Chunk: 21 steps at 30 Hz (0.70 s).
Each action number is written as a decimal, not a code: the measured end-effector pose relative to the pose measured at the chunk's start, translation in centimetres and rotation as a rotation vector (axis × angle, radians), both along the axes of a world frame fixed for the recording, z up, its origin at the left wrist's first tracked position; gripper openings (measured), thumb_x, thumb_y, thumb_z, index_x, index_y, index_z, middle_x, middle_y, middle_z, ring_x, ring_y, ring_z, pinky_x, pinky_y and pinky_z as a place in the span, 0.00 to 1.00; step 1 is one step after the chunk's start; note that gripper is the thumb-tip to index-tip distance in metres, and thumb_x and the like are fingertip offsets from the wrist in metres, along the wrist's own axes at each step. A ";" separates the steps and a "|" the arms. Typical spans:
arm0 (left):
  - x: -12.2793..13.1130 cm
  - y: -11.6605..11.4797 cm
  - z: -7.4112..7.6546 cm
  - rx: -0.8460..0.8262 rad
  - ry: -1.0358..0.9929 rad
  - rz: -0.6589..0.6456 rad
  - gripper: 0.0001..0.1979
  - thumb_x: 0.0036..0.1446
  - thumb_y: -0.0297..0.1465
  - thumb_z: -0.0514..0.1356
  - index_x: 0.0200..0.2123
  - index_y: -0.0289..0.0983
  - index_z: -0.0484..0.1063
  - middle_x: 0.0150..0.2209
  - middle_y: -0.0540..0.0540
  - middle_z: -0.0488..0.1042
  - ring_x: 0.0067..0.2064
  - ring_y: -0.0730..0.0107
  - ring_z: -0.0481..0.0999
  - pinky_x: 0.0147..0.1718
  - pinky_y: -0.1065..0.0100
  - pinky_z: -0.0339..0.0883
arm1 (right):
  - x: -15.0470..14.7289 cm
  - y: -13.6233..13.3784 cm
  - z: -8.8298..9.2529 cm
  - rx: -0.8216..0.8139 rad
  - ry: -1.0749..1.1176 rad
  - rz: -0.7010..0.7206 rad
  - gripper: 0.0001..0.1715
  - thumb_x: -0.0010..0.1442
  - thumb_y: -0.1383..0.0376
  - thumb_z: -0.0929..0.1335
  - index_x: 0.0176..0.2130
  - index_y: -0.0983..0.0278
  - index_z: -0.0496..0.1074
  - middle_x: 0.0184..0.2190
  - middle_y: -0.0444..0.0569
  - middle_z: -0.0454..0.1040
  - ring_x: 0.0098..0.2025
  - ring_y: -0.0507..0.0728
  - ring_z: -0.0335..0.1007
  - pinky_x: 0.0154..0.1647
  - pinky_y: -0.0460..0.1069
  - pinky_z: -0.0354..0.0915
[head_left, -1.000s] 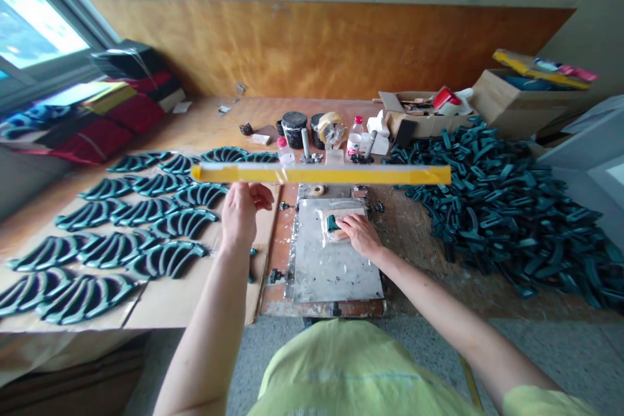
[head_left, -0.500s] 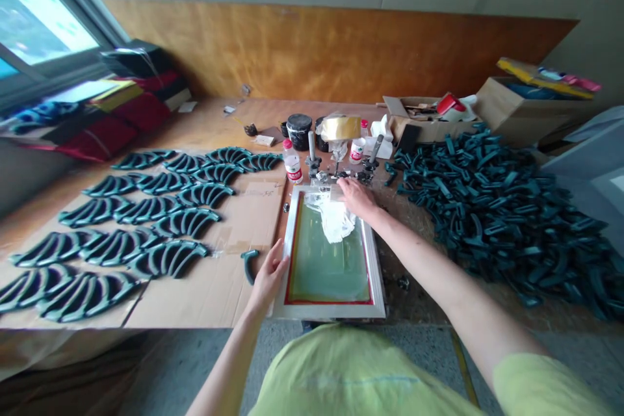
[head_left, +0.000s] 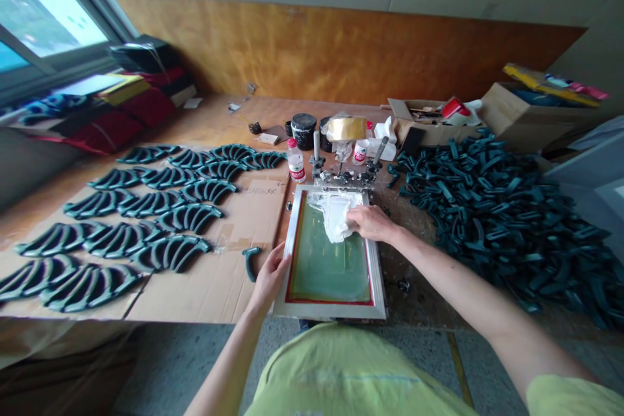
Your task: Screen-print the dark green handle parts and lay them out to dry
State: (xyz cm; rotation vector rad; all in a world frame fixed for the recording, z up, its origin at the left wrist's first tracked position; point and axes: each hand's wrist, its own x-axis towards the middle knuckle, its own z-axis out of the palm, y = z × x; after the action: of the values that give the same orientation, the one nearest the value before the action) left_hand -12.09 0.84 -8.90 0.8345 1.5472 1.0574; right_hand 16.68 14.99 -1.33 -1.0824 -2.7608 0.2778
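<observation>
A screen printing frame (head_left: 379, 273) with a metal rim and a green mesh lies in front of me on the table. My left hand (head_left: 271, 276) is closed on the left side of its rim. White ink (head_left: 335, 234) is spread thickly over the upper part of the mesh. My right hand (head_left: 370, 222) is closed at the right of this ink, its fingertips on a small pale squeegee (head_left: 340, 213) that is smeared with white and hard to make out. One dark green curved handle (head_left: 250, 264) lies just left of my left hand. A clamp (head_left: 346, 181) stands at the frame's far end.
Rows of green curved handles (head_left: 114, 240) lie on cardboard (head_left: 195, 292) at the left. A big heap of similar parts (head_left: 492, 208) covers the right. Behind the frame stand a bottle (head_left: 295, 162), a black tub (head_left: 303, 131) and a tape roll (head_left: 346, 128). Boxes (head_left: 531, 117) stand farther right.
My right hand has come from the frame's far end towards me and a little right, over the white ink. My left hand stays on the rim.
</observation>
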 end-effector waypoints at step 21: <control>-1.0 3.6 11.7 0.127 -0.271 -0.015 0.36 0.52 0.62 0.53 0.46 0.37 0.74 0.36 0.44 0.80 0.34 0.61 0.79 0.30 0.64 0.73 | 2.2 8.1 3.0 0.102 0.325 -0.626 0.25 0.61 0.66 0.69 0.58 0.60 0.68 0.47 0.52 0.72 0.46 0.60 0.69 0.46 0.52 0.65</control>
State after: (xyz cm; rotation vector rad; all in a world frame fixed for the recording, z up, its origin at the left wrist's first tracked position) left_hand -13.14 4.46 2.84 0.7525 1.2549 1.2149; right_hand 18.86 23.09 1.65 -1.6275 -2.0117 0.1987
